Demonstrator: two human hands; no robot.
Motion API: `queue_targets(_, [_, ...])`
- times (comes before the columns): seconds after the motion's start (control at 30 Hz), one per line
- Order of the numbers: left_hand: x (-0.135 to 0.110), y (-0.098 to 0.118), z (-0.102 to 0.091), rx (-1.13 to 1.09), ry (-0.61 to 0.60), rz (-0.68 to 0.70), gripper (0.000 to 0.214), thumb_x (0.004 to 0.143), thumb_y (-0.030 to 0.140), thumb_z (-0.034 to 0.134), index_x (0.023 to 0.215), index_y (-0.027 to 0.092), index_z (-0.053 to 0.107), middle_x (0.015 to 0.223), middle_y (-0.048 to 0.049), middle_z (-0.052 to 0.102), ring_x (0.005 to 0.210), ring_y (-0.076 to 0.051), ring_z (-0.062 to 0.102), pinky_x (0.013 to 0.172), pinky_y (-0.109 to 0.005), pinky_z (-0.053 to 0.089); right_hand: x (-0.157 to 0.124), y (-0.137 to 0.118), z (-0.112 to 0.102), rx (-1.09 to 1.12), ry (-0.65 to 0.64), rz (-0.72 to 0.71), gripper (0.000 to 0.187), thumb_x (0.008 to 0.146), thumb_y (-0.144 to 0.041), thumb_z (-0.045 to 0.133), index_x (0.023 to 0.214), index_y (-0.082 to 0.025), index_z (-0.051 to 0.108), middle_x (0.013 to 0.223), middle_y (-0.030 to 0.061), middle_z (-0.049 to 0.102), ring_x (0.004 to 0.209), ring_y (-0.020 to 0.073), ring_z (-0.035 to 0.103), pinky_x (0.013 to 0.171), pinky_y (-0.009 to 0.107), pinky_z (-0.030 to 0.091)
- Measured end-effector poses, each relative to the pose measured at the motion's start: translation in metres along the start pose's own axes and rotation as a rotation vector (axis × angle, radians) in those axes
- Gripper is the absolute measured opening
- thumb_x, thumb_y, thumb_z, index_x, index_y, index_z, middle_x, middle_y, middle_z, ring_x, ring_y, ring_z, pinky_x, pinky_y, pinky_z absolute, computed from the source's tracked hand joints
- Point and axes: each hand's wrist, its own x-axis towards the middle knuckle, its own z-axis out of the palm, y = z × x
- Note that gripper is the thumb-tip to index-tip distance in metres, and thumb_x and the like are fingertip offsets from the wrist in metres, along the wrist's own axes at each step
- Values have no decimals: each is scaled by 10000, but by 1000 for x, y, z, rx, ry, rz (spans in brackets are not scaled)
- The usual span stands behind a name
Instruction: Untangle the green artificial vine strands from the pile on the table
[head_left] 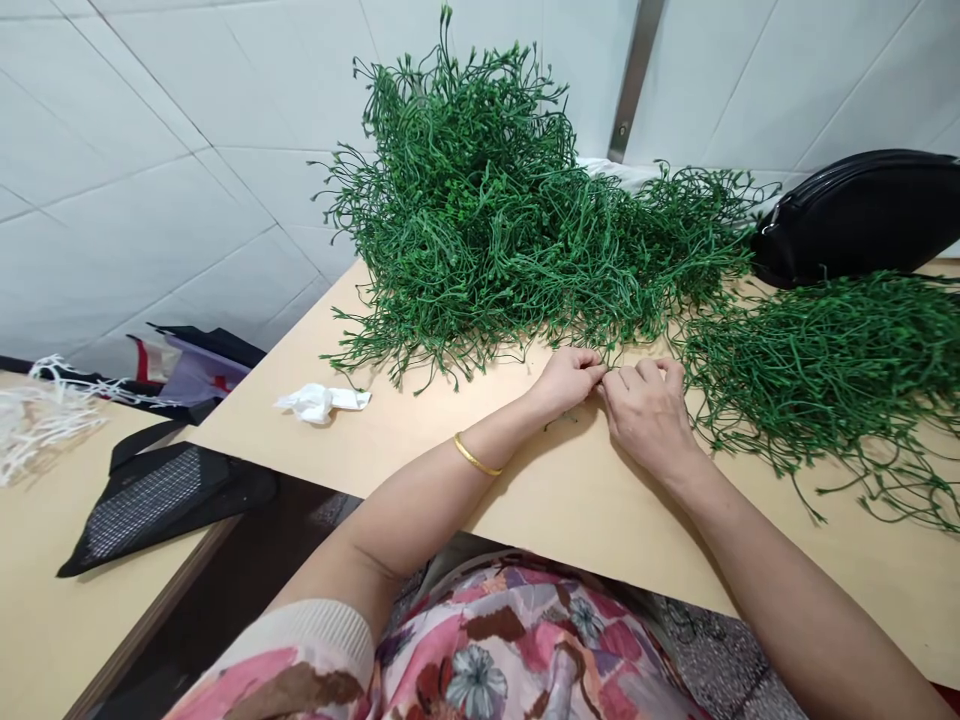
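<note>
Head view of a person seated at a tan table [390, 440], both forearms laid on its surface so that the hands meet just in front of the body. The left hand [568, 380] and the right hand [649, 408] are drawn together, fingertips touching or nearly so, with the fingers of each curled closed in a pinch on a thin green sprig [604, 373]; the piece is so small that its exact shape, and how much of it each hand grips, cannot be told. A gold bangle [474, 456] circles the left wrist. The pinch lies at the near edge of a tall heap of green plastic stems [480, 210], within short reach of it. A flatter, spread pile of stems [832, 370] lies to the right, apart from the heap, which suggests 2 separate lots. A crumpled white scrap [321, 402] sits near the table's left edge, and a black bag [855, 215] rests at the back right against the tiled wall. On a 2nd table at left lie a black mesh pouch [154, 500] and white netting [37, 410].
</note>
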Motion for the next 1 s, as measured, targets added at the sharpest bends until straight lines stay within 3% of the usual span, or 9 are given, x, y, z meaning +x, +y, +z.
queue_targets(0.2, [-1,3,6,-84,138,-118,265,772,93,498,524,153,424,396,55,405,352,-47,357,391,-187,250,5,-3,-4,-17,103,-74,192,793,-121,443,726,-131,622,654,89,593,741,221,427,857,395,222])
queue_targets(0.4, [-1,-3,8,-68,184,-53,278,762,90,495,514,150,386,412,64,371,372,-29,329,414,-176,242,7,-3,-8,37,102,-109,208,805,-129,440,668,-144,597,619,68,598,696,197,441,854,373,226])
queue_targets(0.57, [1,0,-5,-252,26,-138,197,771,123,498,575,135,477,476,40,426,366,-32,341,387,-188,227,4,1,-2,188,39,18,267,867,-217,411,670,-156,580,588,45,581,638,177,439,749,333,240])
queue_targets(0.7, [0,4,-15,-408,-100,-166,120,735,146,547,622,116,520,562,15,491,383,-19,351,376,-178,219,3,3,1,246,36,141,254,884,-297,427,792,-156,618,571,28,555,601,168,431,709,323,229])
queue_targets(0.83, [-2,3,-14,-443,-177,-162,246,646,178,674,581,145,440,460,69,367,365,-10,277,372,-163,138,4,4,1,218,63,113,267,898,-292,409,793,-169,620,541,9,518,577,157,407,713,329,237])
queue_targets(1.0, [-4,4,-1,-373,50,-177,250,673,84,592,554,163,387,403,72,354,317,-27,272,363,-180,126,6,5,0,224,103,41,277,880,-239,418,702,-156,613,511,9,477,551,139,371,706,334,261])
